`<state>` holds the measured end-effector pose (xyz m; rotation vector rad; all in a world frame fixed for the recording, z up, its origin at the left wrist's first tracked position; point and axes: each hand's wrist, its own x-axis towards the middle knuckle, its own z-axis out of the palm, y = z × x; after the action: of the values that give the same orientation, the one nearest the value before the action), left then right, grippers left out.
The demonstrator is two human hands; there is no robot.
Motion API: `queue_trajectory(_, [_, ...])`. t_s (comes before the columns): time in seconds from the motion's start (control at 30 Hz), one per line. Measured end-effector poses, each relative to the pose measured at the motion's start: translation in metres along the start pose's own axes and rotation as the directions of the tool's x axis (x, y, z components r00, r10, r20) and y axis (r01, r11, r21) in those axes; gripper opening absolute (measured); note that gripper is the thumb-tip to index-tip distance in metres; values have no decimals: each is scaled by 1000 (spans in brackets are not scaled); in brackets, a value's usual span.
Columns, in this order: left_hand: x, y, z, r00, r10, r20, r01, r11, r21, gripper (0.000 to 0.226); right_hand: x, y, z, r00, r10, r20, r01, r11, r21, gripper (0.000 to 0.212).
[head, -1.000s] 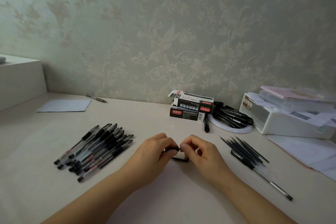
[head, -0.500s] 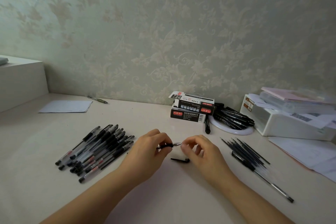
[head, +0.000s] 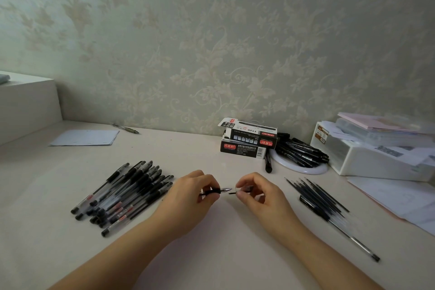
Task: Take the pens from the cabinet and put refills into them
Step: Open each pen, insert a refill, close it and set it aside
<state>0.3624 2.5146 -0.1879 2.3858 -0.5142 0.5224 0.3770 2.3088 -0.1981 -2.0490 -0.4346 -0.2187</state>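
Between my hands, above the table (head: pixel 211 254), is a black gel pen (head: pixel 215 190) with its silver tip pointing right. My left hand (head: pixel 188 198) grips its barrel. Just right of the tip, my right hand (head: pixel 256 195) pinches a small black pen cap (head: pixel 233 192), which stands a little apart from the tip. A heap of several capped black pens (head: pixel 124 195) lies to the left. Several thin dark refills (head: pixel 317 195) lie fanned out to the right, with one clear pen (head: pixel 353 240) stretching toward the front right.
Two stacked black refill boxes (head: pixel 247 141) stand at the back, beside a white ring (head: pixel 303 168) holding black markers. A white storage box (head: pixel 376 158) and loose papers (head: pixel 400 200) fill the right. A paper sheet (head: pixel 84 138), a lone pen (head: pixel 127 128) and a white ledge (head: pixel 23 101) are at the left.
The black cap that lay on the table between my hands is gone from there; my right hand now pinches it near the pen's tip. My left hand keeps its grip on the pen.
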Motion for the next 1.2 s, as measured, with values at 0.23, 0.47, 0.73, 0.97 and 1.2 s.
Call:
queue_trajectory(0.23, [0,3,5,998,53,28,-52,998,-19,7,-1,-1,0,997,-51,65,51,999,7,15])
queue_trajectory(0.47, [0,-1,8,997,71,44,-72,997,22,15,-1,-2,0,997,-41,58,36,996,83,15])
queue_trajectory(0.73, [1,-3,4,985,125,120,-130,991,37,15,1,0,-2,994,14,109,-39,972,232,7])
queue_trajectory(0.97, [1,-1,6,981,128,145,-136,990,47,17,1,1,-4,991,30,131,-66,958,280,7])
queue_trajectory(1.2, [1,1,7,981,116,152,-122,992,30,17,1,0,-5,989,27,142,-68,956,286,5])
